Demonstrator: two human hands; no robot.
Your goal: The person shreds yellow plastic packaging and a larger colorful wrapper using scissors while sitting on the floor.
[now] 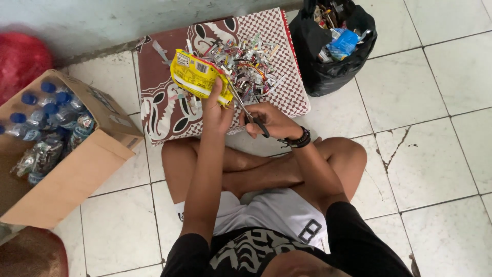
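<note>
I sit cross-legged on a white tiled floor. My left hand [216, 109] pinches a yellow plastic wrapper [195, 76] by its lower right edge and holds it up over a patterned brown and white cloth [166, 110]. My right hand [269, 120] grips black-handled scissors [246, 110], whose blades point up and left into the wrapper's edge. A heap of cut wrapper strips [248, 66] lies on the cloth just behind the wrapper.
A black plastic bag [333, 56] stuffed with wrappers stands at the upper right. A cardboard box [77, 164] with blue-capped plastic bottles [48, 115] sits at the left. A red bag [20, 59] is in the far left corner by the wall.
</note>
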